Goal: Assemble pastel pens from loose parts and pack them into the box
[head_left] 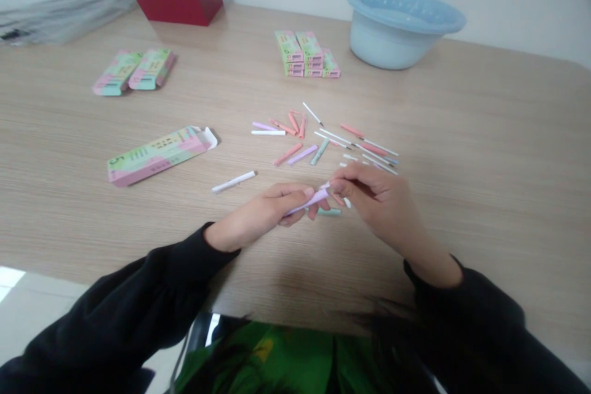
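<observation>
My left hand (272,204) is wrapped round a lilac pen barrel (316,198), tilted up to the right. At the barrel's upper end my right hand (376,194) is closed in a pinch; what lies between its fingertips is too small to make out. Just beyond the hands lie loose pen parts: coral tubes (287,154), a second lilac tube (303,155), a mint tube (320,152) and several thin white refills (339,138) with dark tips. A mint piece (329,212) shows below my left fingers. Left of them lies a white pen (234,181).
An open-ended pastel carton (161,156) lies to the left, with two more cartons (150,69) behind it. Stacked cartons (307,54) stand at the back beside a light blue basin (397,28). A red box (178,6) holding plastic bags sits at the far left.
</observation>
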Demonstrator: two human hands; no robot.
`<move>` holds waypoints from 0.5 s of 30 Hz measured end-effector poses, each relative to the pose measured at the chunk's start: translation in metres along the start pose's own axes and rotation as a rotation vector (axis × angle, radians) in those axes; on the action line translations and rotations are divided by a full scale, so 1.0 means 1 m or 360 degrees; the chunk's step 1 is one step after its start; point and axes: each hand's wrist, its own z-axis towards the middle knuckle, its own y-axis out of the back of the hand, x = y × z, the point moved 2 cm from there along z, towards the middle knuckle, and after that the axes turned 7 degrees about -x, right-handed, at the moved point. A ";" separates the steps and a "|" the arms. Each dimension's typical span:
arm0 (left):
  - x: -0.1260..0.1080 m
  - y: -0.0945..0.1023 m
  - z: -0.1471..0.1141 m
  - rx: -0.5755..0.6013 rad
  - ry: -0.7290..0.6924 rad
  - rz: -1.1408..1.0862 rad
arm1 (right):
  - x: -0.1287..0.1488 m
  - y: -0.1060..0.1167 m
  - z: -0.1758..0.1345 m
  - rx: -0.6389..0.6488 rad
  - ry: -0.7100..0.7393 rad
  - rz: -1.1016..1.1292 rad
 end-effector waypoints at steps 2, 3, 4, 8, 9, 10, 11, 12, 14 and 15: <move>0.000 -0.001 0.000 0.0017 -0.0002 -0.0028 | 0.002 -0.002 0.000 0.0023 0.0034 -0.0002; 0.000 -0.002 0.000 0.0024 -0.0002 -0.0050 | 0.003 -0.002 0.000 0.0002 0.0043 -0.0009; -0.001 -0.003 0.000 0.0028 -0.0004 -0.0072 | 0.004 0.001 0.001 -0.0035 0.0044 -0.0023; -0.003 -0.003 0.000 0.0033 -0.0058 -0.0135 | 0.009 0.013 0.000 -0.0195 0.0032 -0.0134; -0.004 -0.003 -0.001 0.0040 -0.0078 -0.0142 | 0.010 0.014 0.000 -0.0185 0.0044 -0.0156; -0.004 -0.003 -0.001 0.0052 -0.0090 -0.0149 | 0.012 0.014 0.001 -0.0148 0.0061 -0.0164; -0.004 -0.003 -0.001 0.0066 -0.0098 -0.0156 | 0.014 0.012 0.001 -0.0084 0.0079 -0.0161; -0.004 -0.003 -0.002 0.0079 -0.0104 -0.0160 | 0.015 0.010 0.002 -0.0017 0.0102 -0.0145; -0.003 -0.004 -0.002 0.0101 -0.0114 -0.0181 | 0.018 0.004 0.003 0.0088 0.0140 -0.0084; -0.004 -0.004 -0.002 0.0108 -0.0120 -0.0208 | 0.020 0.002 0.004 0.0115 0.0162 -0.0046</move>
